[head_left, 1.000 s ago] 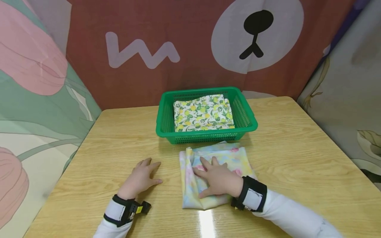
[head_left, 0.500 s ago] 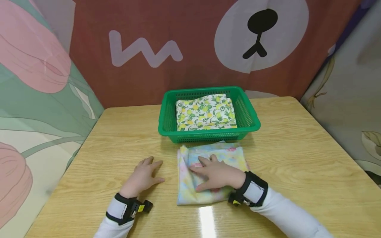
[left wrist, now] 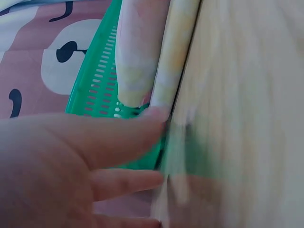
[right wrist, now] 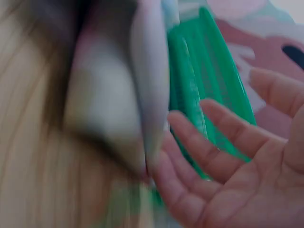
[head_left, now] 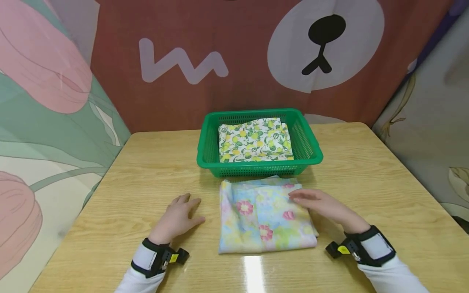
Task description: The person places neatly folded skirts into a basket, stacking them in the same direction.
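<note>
A folded pastel floral cloth (head_left: pixel 271 219) lies on the table in front of the green basket, a raised fold along its left side. My right hand (head_left: pixel 326 206) is at the cloth's right edge, fingertips over its upper right part. In the right wrist view the fingers (right wrist: pixel 209 156) are spread and loosely bent beside the cloth (right wrist: pixel 104 95), which is blurred. My left hand (head_left: pixel 177 219) rests on the table left of the cloth, apart from it, with fingers spread. The left wrist view has the thumb (left wrist: pixel 118 137) in front of the basket and cloth edge.
A green plastic basket (head_left: pixel 260 166) with perforated walls stands behind the cloth. Inside it lies a folded lemon-print cloth (head_left: pixel 254 140). The wooden table (head_left: pixel 161 162) ends at a brown printed curtain (head_left: pixel 242 95) at the back, with printed fabric on both sides.
My right hand has moved from the middle of the floral cloth to its right edge, uncovering the pink flowers. The cloth's left fold lies flatter. My left hand stays put.
</note>
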Available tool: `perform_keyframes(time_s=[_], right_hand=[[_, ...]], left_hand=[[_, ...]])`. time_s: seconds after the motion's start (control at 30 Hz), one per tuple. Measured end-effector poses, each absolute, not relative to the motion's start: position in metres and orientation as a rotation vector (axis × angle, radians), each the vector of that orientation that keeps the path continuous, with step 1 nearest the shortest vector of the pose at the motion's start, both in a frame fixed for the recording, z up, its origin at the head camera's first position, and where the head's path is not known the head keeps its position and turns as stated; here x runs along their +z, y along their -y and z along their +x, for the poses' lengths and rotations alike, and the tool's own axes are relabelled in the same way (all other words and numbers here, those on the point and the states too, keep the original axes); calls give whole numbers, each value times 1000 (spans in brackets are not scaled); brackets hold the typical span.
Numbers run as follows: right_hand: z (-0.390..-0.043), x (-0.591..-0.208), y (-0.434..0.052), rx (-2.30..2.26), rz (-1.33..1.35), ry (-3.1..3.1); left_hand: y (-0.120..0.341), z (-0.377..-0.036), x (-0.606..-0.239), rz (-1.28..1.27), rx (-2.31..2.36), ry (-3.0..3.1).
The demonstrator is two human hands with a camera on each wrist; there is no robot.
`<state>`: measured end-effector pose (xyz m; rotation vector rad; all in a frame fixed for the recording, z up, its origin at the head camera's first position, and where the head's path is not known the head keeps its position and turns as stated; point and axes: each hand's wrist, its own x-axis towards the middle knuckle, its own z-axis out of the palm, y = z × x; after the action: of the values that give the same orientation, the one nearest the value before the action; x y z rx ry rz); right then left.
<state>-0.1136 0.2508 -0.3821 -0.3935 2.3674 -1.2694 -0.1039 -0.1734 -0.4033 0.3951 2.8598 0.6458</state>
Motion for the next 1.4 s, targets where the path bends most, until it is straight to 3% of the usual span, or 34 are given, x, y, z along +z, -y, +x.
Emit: perform_keyframes(time_s=[0.33,0.8,1.03,1.4], right_hand=[[-117,-398,-280,-1548,-78,-2129],[-120,-419,-273,-1696,-261,-1720],[-124,-424,-258,-1749,-183,-1628],[-121,-422,-254,-1792,-152,-1614]], left_hand=[[154,-100,-409,256,1375,-2388],[128,-102,-419,249,1667,-1910],[116,-99,-419,110,1732,-1902],[117,-97,-422,249,1782,-1916]])
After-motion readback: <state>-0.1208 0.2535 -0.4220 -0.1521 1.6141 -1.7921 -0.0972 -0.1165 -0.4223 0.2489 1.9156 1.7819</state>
